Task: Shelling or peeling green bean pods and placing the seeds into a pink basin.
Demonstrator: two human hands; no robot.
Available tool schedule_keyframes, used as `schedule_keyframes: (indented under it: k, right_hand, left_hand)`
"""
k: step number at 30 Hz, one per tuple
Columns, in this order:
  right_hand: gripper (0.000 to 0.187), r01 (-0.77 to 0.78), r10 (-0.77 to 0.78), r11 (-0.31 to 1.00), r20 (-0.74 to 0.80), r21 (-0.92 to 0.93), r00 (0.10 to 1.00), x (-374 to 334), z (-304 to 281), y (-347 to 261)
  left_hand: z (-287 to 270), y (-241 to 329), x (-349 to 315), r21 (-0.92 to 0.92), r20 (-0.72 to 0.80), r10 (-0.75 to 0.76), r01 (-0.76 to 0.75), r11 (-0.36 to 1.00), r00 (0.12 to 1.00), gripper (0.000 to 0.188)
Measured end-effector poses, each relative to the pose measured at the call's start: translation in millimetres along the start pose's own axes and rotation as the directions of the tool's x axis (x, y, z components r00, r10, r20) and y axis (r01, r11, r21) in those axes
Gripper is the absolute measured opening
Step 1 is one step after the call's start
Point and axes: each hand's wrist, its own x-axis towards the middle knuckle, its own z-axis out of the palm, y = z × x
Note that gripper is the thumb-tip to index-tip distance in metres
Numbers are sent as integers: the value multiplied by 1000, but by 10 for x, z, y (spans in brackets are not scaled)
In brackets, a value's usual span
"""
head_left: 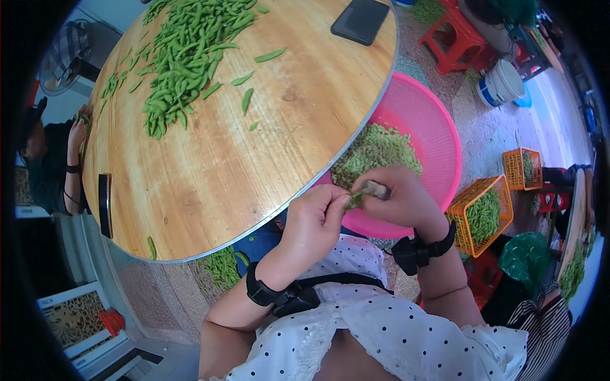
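Left: pile of pods [187,57] on round wooden table [235,178]. Left hand [311,219] pinches a green pod [354,200], thumb against index. Pod sits between both hands, over pink basket [438,120] holding shelled beans [381,152]. Right hand [403,197] pinches it too. Further right: orange crate [460,222].
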Motion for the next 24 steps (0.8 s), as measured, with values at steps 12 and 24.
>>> schedule_keyframes:
  k: [12, 24]
  right_hand:
    - [19, -94, 106, 949, -24, 302, 994, -289, -68, 222]
    - [12, -125, 126, 969, 8, 213, 992, -133, 143, 93]
  left_hand:
    - [231, 130, 32, -266, 216, 1, 58, 962, 976, 28]
    - [22, 88, -115, 238, 113, 185, -207, 949, 976, 12]
